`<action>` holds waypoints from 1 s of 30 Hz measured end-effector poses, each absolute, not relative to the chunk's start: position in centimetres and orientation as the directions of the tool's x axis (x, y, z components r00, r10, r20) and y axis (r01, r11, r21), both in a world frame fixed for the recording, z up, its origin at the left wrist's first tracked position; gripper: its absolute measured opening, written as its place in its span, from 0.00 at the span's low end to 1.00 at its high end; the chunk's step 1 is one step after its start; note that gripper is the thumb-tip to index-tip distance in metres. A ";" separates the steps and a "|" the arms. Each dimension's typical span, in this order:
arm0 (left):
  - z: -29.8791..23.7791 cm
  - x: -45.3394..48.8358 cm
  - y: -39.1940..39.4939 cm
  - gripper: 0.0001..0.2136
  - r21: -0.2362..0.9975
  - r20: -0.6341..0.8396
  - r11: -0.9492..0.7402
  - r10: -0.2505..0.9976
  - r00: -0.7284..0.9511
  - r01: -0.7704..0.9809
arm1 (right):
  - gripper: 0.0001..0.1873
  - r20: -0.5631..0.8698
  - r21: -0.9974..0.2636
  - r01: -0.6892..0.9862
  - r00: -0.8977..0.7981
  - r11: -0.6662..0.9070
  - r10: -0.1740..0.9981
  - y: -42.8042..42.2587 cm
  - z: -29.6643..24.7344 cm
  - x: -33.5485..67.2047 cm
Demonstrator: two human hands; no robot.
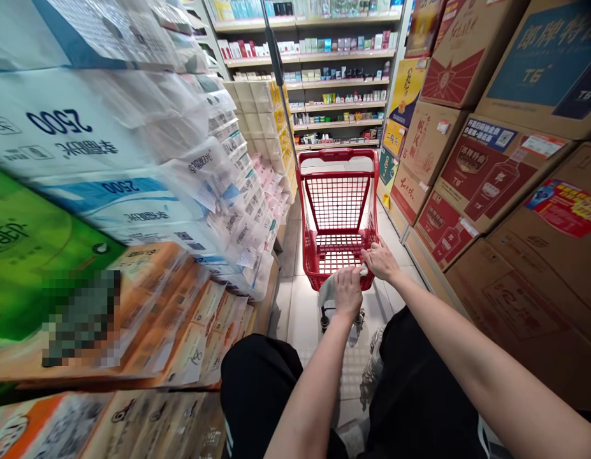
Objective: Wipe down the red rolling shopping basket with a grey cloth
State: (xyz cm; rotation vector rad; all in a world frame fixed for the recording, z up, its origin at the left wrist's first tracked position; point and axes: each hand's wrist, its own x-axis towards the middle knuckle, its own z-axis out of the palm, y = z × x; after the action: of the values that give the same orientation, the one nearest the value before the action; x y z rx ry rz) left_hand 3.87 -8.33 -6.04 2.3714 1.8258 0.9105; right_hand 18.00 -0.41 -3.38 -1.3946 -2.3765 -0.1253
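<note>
A red plastic shopping cart with a grid basket stands on the floor in front of me. My left hand is closed over a pale grey-white cloth, pressed against the cart's near edge. Part of the cloth hangs below that edge on the left, and a light bit of it shows between my hands. My right hand is curled around the near right corner of the cart, close beside the left. The undersides of its fingers are hidden.
Stacked tissue packs line the left, with orange packs lower down. Cardboard cartons are piled along the right. Shelves of small boxes and bottles close the aisle's far end. A dark pole rises left of the cart.
</note>
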 end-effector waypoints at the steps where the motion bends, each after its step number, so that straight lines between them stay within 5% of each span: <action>1: -6.4 3.3 -8.9 0.19 0.333 0.431 -0.369 0.878 0.208 0.868 | 0.34 0.365 -0.120 0.856 -0.434 0.504 0.824 -0.5 -3.4 18.1; 5: -6.2 -2.4 -9.0 0.21 0.285 0.357 -0.427 0.878 0.318 0.858 | 0.35 0.362 -0.146 0.850 -0.431 0.507 0.827 -0.9 -3.4 17.7; 10: -4.9 -9.5 -8.1 0.19 0.288 0.374 -0.314 0.907 0.196 0.905 | 0.35 0.367 -0.176 0.842 -0.424 0.509 0.828 -1.0 -3.5 16.3; 15: -6.0 -6.2 -8.7 0.20 0.357 0.477 -0.216 0.879 0.022 0.909 | 0.35 0.392 -0.195 0.863 -0.367 0.466 0.844 -1.2 -3.9 15.0; 21: -7.5 1.5 -9.6 0.24 0.333 0.476 -0.413 0.850 0.227 0.848 | 0.31 0.427 -0.173 0.871 -0.354 0.459 0.832 -1.5 -4.0 15.2; 25: -6.8 -2.0 -8.9 0.25 0.257 0.443 -0.522 0.811 0.381 0.813 | 0.31 0.423 -0.163 0.860 -0.382 0.484 0.822 -1.5 -3.8 15.9; 30: -5.9 -8.3 -8.2 0.21 0.191 0.402 -0.449 0.847 0.347 0.873 | 0.32 0.421 -0.191 0.855 -0.373 0.483 0.827 -1.4 -3.9 15.6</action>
State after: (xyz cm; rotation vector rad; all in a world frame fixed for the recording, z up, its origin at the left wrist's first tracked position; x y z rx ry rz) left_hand -8.34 -8.23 -5.88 2.6252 1.6778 0.7256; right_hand 15.59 -1.44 -3.93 -1.3926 -2.2706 -0.0811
